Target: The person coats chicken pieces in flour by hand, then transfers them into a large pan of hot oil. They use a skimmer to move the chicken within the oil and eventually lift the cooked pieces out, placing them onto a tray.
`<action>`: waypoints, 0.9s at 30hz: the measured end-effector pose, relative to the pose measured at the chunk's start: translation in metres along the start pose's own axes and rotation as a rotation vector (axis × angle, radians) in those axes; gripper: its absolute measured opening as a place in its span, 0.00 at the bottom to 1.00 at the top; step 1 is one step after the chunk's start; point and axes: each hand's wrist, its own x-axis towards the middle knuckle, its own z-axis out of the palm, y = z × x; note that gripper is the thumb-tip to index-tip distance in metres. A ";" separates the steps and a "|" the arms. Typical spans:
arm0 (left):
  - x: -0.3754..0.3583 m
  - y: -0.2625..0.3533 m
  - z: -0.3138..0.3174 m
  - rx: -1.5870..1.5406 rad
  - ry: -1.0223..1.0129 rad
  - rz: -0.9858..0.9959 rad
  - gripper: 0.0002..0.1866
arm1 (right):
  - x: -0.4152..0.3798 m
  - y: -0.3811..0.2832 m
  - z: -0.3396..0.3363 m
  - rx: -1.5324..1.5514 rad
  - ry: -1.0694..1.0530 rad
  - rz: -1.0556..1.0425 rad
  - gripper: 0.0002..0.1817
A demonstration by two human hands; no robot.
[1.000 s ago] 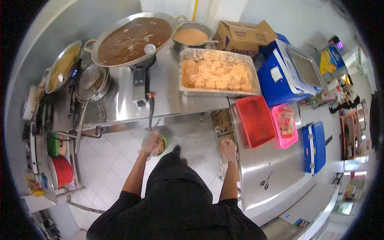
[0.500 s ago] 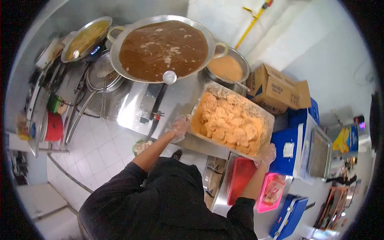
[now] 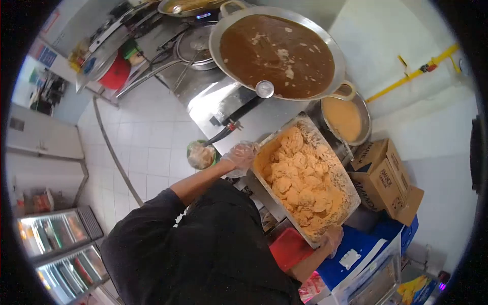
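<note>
A clear rectangular tub (image 3: 280, 209) is filled with orange-coated, breaded-looking food pieces (image 3: 300, 178), with loose crumbs along its far wall. My left hand (image 3: 242, 156), in a clear plastic glove, grips the tub's left end. At the opposite, lower right end, my gloved right hand (image 3: 333, 239) holds the rim; some of its fingers are hidden. Beyond the tub is a wide two-handled pan (image 3: 339, 56) of brown liquid (image 3: 279, 40) with pale bits floating in it. A round dial thermometer (image 3: 265, 89) sits at the pan's near edge.
A pot of orange-tan liquid (image 3: 341, 118) stands right of the pan, near a cardboard box (image 3: 384, 178). Blue coolers (image 3: 351, 256) and a red tray (image 3: 290, 249) lie at lower right. A long-handled strainer (image 3: 195, 43) rests left of the pan. A plastic bag (image 3: 201, 155) is near the counter edge.
My view has swung left, so the scene appears rotated clockwise and shifted right, and glass-door fridges now show. Both hands keep their hold on the tub's ends.
</note>
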 end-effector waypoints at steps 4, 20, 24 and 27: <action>-0.014 -0.003 0.011 -0.420 0.196 0.050 0.07 | -0.004 -0.011 -0.038 0.207 -0.050 0.189 0.14; -0.029 0.121 -0.092 0.237 0.014 -0.696 0.24 | -0.002 -0.088 -0.155 0.379 0.249 0.172 0.14; -0.089 0.033 -0.094 0.613 -0.019 -0.663 0.16 | -0.002 -0.158 -0.196 0.437 0.318 0.148 0.15; -0.138 -0.059 -0.092 0.680 0.053 -0.578 0.16 | -0.001 -0.214 -0.210 0.456 0.313 0.133 0.16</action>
